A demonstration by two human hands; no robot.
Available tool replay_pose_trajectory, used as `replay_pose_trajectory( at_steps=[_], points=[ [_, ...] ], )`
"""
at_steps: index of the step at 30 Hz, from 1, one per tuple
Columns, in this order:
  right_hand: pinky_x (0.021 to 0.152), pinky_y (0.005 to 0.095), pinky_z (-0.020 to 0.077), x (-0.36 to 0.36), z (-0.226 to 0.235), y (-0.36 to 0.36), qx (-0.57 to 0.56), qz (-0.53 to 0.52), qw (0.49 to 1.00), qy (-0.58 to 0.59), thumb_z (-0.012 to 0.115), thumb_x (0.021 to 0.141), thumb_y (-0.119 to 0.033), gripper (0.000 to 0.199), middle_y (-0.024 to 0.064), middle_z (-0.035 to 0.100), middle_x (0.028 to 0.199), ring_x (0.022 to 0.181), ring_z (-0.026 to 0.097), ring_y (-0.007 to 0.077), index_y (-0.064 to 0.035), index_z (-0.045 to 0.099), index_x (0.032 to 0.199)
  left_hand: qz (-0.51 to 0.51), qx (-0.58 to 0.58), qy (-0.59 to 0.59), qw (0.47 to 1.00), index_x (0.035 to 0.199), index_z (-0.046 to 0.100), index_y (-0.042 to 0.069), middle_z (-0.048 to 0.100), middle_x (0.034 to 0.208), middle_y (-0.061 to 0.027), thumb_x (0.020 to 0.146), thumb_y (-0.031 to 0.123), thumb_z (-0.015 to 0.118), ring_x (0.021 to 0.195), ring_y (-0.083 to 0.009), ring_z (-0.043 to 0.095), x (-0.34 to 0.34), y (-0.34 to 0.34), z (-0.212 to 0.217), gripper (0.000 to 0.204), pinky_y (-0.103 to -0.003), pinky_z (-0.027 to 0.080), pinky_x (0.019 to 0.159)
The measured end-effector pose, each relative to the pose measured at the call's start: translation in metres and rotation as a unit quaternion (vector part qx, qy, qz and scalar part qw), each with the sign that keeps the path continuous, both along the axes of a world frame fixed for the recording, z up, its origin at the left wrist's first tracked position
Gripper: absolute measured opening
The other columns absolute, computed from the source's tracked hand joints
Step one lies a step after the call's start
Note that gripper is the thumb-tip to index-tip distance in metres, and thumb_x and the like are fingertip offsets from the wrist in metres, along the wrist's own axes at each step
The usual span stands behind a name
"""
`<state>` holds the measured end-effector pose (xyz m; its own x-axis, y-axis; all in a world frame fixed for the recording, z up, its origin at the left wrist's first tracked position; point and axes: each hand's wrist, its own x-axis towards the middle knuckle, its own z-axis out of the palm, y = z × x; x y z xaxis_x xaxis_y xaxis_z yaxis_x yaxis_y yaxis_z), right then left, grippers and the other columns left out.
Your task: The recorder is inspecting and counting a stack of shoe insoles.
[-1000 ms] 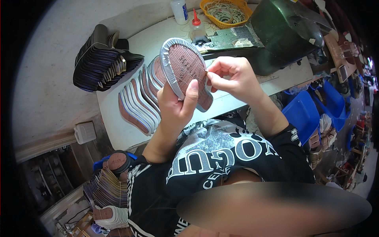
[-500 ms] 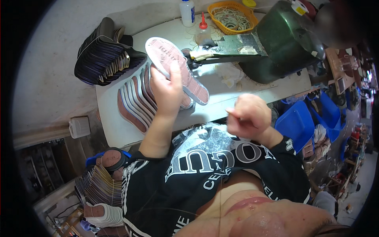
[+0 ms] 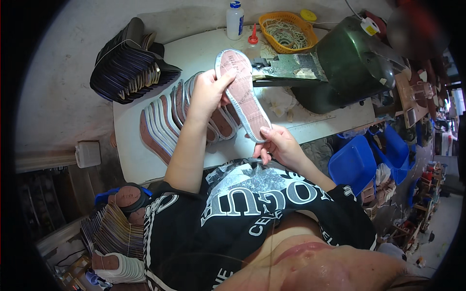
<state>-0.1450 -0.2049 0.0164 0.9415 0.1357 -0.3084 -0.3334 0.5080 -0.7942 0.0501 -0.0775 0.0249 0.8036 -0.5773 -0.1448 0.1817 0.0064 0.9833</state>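
Observation:
A brownish-pink shoe insole [image 3: 243, 92] with a pale bound edge is held up over the table, its printed face toward me. My left hand [image 3: 209, 93] grips its wider end, thumb on top and fingers behind. At the narrow heel end, my right hand [image 3: 279, 145] pinches the edge between thumb and fingers. Under and left of my left hand, a leaning row of similar insoles [image 3: 162, 119] lies on the white table [image 3: 133, 155]. Just beyond the held insole reaches the flat arm of a dark green machine [image 3: 347, 65].
Tied dark insoles [image 3: 128, 63] stand at the back left. A white bottle [image 3: 235, 22], a red-tipped glue bottle [image 3: 253, 41] and an orange basket [image 3: 286, 31] of cords line the back. Blue chairs [image 3: 353, 165] stand right; more insole stacks [image 3: 114, 233] sit lower left.
My right hand has come left and taken hold of the insole's heel end. The insole has moved right, away from the machine arm's tip, and stands more upright.

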Motion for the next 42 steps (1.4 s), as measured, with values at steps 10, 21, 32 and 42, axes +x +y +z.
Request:
replay_pose_trajectory(
  at_steps=[10, 21, 32, 42],
  points=[
    [0.034, 0.0173, 0.0317, 0.025, -0.011, -0.011, -0.048, -0.126, 0.99, -0.035, 0.045, 0.097, -0.031, 0.039, 0.0107, 0.057, 0.054, 0.032, 0.041, 0.0079, 0.0043, 0.06, 0.086, -0.098, 0.173, -0.09, 0.976, 0.074, 0.064, 0.001, 0.054, 0.052, 0.0005, 0.083, 0.037, 0.067, 0.036, -0.0049, 0.042, 0.047, -0.027, 0.013, 0.038, -0.02, 0.031, 0.035],
    [0.041, 0.0182, 0.0347, 0.023, 0.014, 0.029, -0.241, 0.034, 0.967, -0.073, 0.044, 0.098, -0.029, 0.034, 0.0061, 0.058, 0.06, 0.044, 0.048, 0.0059, 0.0002, 0.058, 0.086, 0.005, -0.036, 0.029, 0.999, 0.088, 0.056, 0.002, 0.059, 0.064, -0.0007, 0.09, 0.033, 0.06, 0.042, -0.0046, 0.048, 0.007, 0.08, 0.015, 0.031, -0.018, 0.04, 0.041],
    [0.046, 0.0225, 0.0341, 0.049, -0.051, 0.046, -0.221, 0.166, 0.961, 0.009, 0.047, 0.095, -0.045, 0.053, -0.003, 0.046, 0.052, 0.048, 0.041, 0.0062, -0.0062, 0.051, 0.06, 0.315, 0.497, -0.171, 0.791, 0.124, 0.048, -0.004, 0.043, 0.129, -0.0274, 0.08, 0.046, 0.066, 0.117, -0.0374, 0.044, 0.003, 0.217, -0.127, 0.069, -0.041, 0.036, 0.098],
    [0.054, 0.0209, 0.04, 0.036, -0.04, 0.036, -0.185, 0.156, 0.97, -0.001, 0.061, 0.09, -0.032, 0.028, -0.0006, 0.057, 0.068, 0.06, 0.051, 0.0062, -0.0037, 0.06, 0.086, 0.393, 0.26, -0.312, 0.825, 0.121, 0.045, -0.002, 0.047, 0.119, -0.0174, 0.07, 0.021, 0.08, 0.111, -0.0328, 0.051, -0.028, 0.161, -0.005, 0.066, -0.039, 0.044, 0.092]
  ],
)
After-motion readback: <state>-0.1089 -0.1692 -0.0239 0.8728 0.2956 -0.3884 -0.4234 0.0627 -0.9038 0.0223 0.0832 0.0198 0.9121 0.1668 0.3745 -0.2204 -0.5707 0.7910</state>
